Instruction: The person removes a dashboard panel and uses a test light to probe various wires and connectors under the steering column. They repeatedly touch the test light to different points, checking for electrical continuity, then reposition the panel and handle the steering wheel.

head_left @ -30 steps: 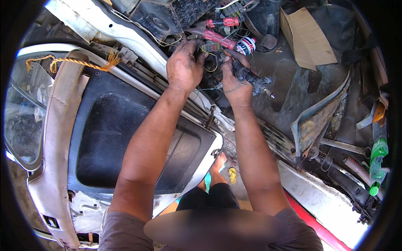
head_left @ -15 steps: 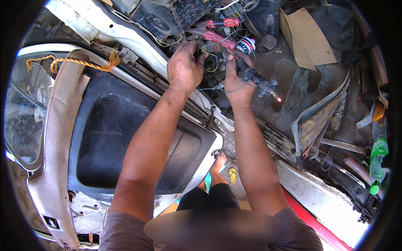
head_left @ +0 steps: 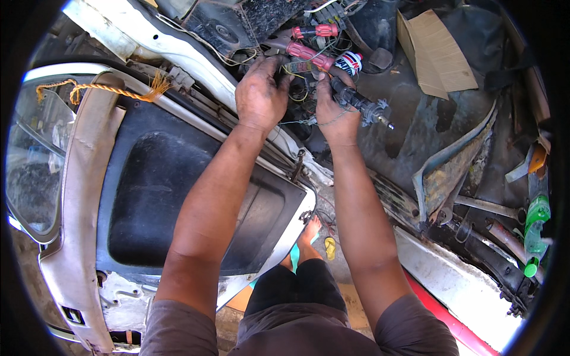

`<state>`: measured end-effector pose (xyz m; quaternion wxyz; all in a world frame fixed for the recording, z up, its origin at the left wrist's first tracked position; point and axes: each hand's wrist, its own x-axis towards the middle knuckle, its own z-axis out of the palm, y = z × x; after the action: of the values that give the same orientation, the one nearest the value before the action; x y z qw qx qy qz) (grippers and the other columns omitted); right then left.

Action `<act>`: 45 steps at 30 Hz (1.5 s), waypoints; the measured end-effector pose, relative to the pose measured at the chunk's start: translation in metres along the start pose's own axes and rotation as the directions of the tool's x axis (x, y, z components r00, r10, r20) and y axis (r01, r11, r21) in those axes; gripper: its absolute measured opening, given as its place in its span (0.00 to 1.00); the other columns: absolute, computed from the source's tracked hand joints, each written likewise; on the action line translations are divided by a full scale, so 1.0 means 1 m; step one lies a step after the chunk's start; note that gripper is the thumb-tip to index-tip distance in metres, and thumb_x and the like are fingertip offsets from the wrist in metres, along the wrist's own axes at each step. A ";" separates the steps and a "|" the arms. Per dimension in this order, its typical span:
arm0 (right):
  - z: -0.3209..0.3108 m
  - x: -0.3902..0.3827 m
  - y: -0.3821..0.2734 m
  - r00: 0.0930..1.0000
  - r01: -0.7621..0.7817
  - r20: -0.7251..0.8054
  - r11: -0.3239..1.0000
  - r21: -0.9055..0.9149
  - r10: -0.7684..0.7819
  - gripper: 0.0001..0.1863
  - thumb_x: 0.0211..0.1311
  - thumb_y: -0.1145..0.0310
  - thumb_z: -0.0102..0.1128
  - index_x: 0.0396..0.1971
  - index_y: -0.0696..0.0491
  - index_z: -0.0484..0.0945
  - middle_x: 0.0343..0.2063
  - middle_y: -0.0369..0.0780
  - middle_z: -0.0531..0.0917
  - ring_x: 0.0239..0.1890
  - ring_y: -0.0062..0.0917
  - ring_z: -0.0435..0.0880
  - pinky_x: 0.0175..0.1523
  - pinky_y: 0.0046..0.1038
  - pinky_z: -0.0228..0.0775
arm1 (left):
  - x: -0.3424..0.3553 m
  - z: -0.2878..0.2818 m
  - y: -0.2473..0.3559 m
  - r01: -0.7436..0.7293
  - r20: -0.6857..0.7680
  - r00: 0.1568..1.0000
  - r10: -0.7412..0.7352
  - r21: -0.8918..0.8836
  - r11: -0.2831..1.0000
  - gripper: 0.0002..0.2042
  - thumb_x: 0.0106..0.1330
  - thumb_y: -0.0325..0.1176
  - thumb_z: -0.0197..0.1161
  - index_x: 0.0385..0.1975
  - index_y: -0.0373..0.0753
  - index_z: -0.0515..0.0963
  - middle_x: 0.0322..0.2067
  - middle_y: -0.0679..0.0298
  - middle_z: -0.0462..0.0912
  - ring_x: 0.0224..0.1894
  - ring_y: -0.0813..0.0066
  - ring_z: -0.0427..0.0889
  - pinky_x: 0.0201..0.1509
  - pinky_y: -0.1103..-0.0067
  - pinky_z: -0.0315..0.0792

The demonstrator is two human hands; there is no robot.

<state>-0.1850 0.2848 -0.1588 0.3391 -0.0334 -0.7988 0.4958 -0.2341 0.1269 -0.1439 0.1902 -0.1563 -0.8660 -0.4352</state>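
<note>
My left hand (head_left: 259, 95) is closed at the wiring, fingertips beside a small block with colored pieces (head_left: 298, 67); what they pinch is hidden. Close by, my right hand (head_left: 337, 118) is closed around a dark, knobbly cylindrical part (head_left: 358, 102) with a slim silvery tip pointing lower right. The part's exact kind cannot be made out. A thin greenish wire (head_left: 333, 121) crosses the right hand and runs toward the left wrist. Loops of thin yellow wire (head_left: 306, 89) hang between the hands. Beyond them lie red-handled tools (head_left: 310, 54) and a white, red and blue roll or can (head_left: 349, 63).
An open vehicle door with a black panel (head_left: 172, 196) fills the left, an orange rope (head_left: 113, 88) over its top. On the dark vehicle floor at right are cardboard (head_left: 436, 53) and a bent, worn panel (head_left: 454, 163). A green bottle (head_left: 536, 225) lies far right.
My right hand and the dark part have shifted slightly up. The part's tip, glowing orange-red before, now looks silvery. My left hand has hardly moved.
</note>
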 end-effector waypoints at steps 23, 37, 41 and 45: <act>0.007 -0.004 0.001 0.991 -0.112 -0.052 0.981 0.156 0.121 0.06 0.83 0.72 0.63 0.52 0.56 0.84 0.45 0.42 0.91 0.50 0.28 0.90 0.60 0.33 0.80 | -0.001 -0.002 0.000 -0.026 0.004 1.000 0.026 0.049 0.998 0.17 0.66 0.31 0.78 0.54 0.37 0.87 0.53 0.50 0.89 0.56 0.43 0.88 0.60 0.58 0.82; 0.003 -0.003 0.000 0.996 -0.089 -0.004 0.983 0.162 0.091 0.07 0.83 0.74 0.63 0.53 0.57 0.83 0.45 0.42 0.91 0.48 0.26 0.89 0.57 0.31 0.80 | 0.001 -0.004 0.005 -0.033 -0.008 0.999 0.034 0.045 0.998 0.17 0.66 0.30 0.78 0.54 0.39 0.87 0.53 0.50 0.89 0.55 0.45 0.88 0.60 0.60 0.82; 0.005 -0.003 0.000 0.997 -0.074 -0.022 0.988 0.137 0.078 0.07 0.83 0.73 0.63 0.53 0.56 0.83 0.44 0.43 0.91 0.47 0.27 0.89 0.58 0.32 0.80 | 0.000 -0.004 0.007 0.000 0.007 1.000 -0.001 0.052 0.999 0.17 0.66 0.30 0.78 0.54 0.38 0.88 0.53 0.50 0.89 0.56 0.45 0.88 0.61 0.60 0.82; 0.003 -0.001 0.003 0.998 -0.055 0.010 0.993 0.106 0.054 0.07 0.82 0.72 0.64 0.53 0.57 0.83 0.43 0.44 0.91 0.47 0.27 0.89 0.57 0.32 0.80 | 0.000 -0.005 0.007 0.015 0.008 1.000 -0.015 0.054 0.998 0.17 0.66 0.30 0.78 0.54 0.38 0.88 0.53 0.50 0.89 0.55 0.44 0.89 0.61 0.60 0.82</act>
<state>-0.1867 0.2838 -0.1624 0.3240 -0.0355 -0.7712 0.5469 -0.2297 0.1267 -0.1365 0.1875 -0.1463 -0.8794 -0.4125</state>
